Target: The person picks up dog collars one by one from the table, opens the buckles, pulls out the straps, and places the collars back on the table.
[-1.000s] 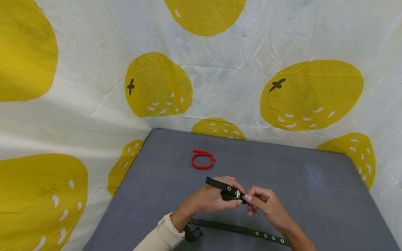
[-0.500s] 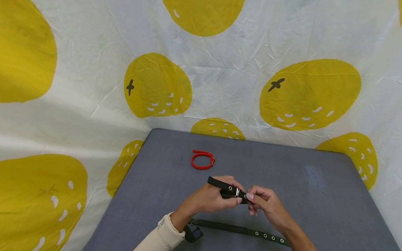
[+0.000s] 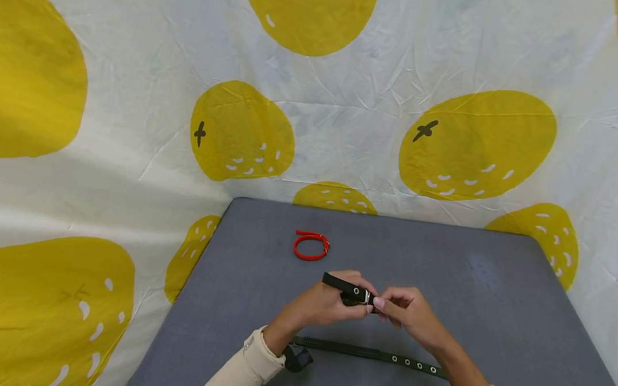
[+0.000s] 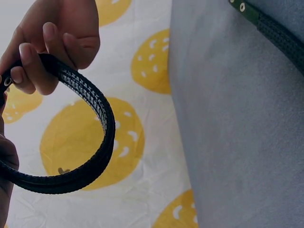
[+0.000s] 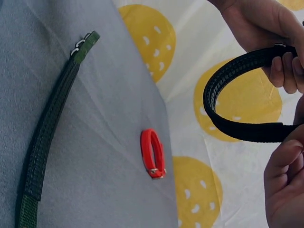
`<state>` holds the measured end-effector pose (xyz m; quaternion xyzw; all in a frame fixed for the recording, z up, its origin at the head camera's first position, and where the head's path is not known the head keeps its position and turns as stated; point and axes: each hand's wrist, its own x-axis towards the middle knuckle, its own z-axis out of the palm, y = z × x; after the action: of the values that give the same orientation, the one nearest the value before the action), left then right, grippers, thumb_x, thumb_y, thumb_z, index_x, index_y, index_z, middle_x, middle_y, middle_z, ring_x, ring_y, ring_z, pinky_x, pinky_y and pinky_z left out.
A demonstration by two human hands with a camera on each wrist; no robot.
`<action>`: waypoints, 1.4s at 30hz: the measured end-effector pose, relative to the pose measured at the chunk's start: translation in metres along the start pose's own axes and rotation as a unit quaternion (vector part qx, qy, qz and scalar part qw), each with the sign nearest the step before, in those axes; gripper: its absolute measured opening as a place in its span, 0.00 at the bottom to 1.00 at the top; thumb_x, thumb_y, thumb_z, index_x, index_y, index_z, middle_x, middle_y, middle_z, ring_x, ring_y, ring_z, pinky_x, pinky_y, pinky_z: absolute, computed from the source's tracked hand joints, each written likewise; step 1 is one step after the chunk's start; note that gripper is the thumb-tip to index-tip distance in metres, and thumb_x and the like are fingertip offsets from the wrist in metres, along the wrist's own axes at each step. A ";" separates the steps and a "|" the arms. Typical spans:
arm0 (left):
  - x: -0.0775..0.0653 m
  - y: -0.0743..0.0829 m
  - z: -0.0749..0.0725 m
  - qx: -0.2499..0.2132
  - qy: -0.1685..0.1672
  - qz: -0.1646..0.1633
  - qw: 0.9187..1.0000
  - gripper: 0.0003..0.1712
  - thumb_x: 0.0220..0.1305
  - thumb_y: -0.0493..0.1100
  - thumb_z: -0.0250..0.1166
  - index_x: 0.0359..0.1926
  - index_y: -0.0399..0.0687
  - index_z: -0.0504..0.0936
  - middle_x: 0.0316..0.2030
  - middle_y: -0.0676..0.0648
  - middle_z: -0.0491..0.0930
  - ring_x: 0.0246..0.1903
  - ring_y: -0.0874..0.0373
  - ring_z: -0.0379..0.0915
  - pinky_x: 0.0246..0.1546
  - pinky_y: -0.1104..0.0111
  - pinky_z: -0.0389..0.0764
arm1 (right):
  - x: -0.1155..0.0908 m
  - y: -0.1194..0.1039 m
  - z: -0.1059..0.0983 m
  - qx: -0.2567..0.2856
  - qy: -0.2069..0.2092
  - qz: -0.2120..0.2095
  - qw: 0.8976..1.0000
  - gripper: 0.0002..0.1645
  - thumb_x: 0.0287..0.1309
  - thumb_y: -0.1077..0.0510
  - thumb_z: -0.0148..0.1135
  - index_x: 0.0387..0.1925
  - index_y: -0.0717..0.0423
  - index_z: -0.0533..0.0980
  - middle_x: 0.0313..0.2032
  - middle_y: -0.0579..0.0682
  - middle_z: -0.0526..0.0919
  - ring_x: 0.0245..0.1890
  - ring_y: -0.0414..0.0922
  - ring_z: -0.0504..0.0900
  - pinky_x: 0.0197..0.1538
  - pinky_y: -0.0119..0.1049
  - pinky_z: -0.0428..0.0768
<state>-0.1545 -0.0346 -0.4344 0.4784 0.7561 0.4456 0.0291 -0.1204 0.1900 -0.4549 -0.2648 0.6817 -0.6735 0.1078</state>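
Note:
Bent into a loop, a black collar (image 3: 342, 284) with metal eyelets is held up above the table between both hands. My left hand (image 3: 330, 302) grips it near the metal buckle (image 3: 368, 297), and the strap's free end sticks out to the left over that hand. With thumb and fingers, my right hand (image 3: 407, 313) pinches the collar just right of the buckle. Both wrist views show the looped collar (image 4: 108, 128) from the side, its inner face ribbed. Fingers cover part of the buckle area. A dark green collar (image 3: 343, 349) lies straight on the table below the hands.
A coiled red collar (image 3: 295, 247) with a metal buckle lies farther back on the grey table (image 3: 430, 261). Behind the table hangs a white cloth (image 3: 342, 142) with yellow fruit prints. Black straps (image 3: 297, 360) are on the wrists.
The free end of the black collar has shifted slightly right. My right hand's thumb now sits closer to the buckle, covering the eyelet seen beside it before. The other collars have stayed put.

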 end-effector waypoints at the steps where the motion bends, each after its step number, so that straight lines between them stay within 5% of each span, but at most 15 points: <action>1: 0.000 0.000 0.000 -0.001 0.000 0.001 1.000 0.10 0.64 0.44 0.61 0.46 0.56 0.80 0.34 0.60 0.74 0.31 0.70 0.67 0.32 0.78 0.73 | 0.000 0.000 0.000 0.006 -0.002 0.001 1.000 0.12 0.66 0.69 0.48 0.29 0.64 0.76 0.20 0.55 0.73 0.14 0.49 0.60 0.18 0.41 0.65; 14: 0.002 0.032 -0.013 -0.061 0.018 -0.005 0.998 0.10 0.60 0.35 0.64 0.44 0.47 0.82 0.31 0.54 0.75 0.28 0.68 0.66 0.28 0.76 0.72 | 0.001 -0.001 -0.001 0.031 -0.008 -0.049 0.998 0.15 0.65 0.72 0.45 0.22 0.61 0.69 0.19 0.58 0.65 0.17 0.53 0.62 0.18 0.40 0.65; 24: -0.005 0.007 -0.003 -0.093 0.031 -0.001 0.995 0.11 0.62 0.38 0.64 0.46 0.52 0.80 0.33 0.56 0.75 0.28 0.66 0.67 0.27 0.75 0.74 | -0.001 0.002 0.002 0.057 -0.002 -0.076 0.995 0.15 0.64 0.74 0.44 0.22 0.62 0.67 0.20 0.56 0.63 0.17 0.52 0.60 0.18 0.42 0.62; 32: -0.006 -0.001 -0.001 -0.046 0.033 0.000 0.998 0.08 0.63 0.43 0.64 0.44 0.55 0.80 0.34 0.59 0.75 0.29 0.68 0.68 0.29 0.76 0.74 | -0.002 -0.001 -0.001 0.010 0.019 -0.010 1.000 0.09 0.66 0.69 0.48 0.35 0.70 0.75 0.22 0.54 0.77 0.09 0.43 0.49 0.11 0.35 0.55; 42: -0.005 -0.007 0.004 -0.052 0.035 -0.003 0.998 0.09 0.63 0.44 0.64 0.44 0.58 0.81 0.33 0.59 0.75 0.28 0.68 0.67 0.28 0.76 0.74 | 0.000 -0.002 -0.001 -0.063 0.036 0.008 0.997 0.08 0.66 0.66 0.51 0.35 0.61 0.77 0.25 0.58 0.77 0.11 0.44 0.63 0.15 0.37 0.69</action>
<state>-0.1551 -0.0366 -0.4434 0.4577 0.7343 0.5005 0.0286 -0.1207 0.1907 -0.4532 -0.2409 0.7285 -0.6373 0.0719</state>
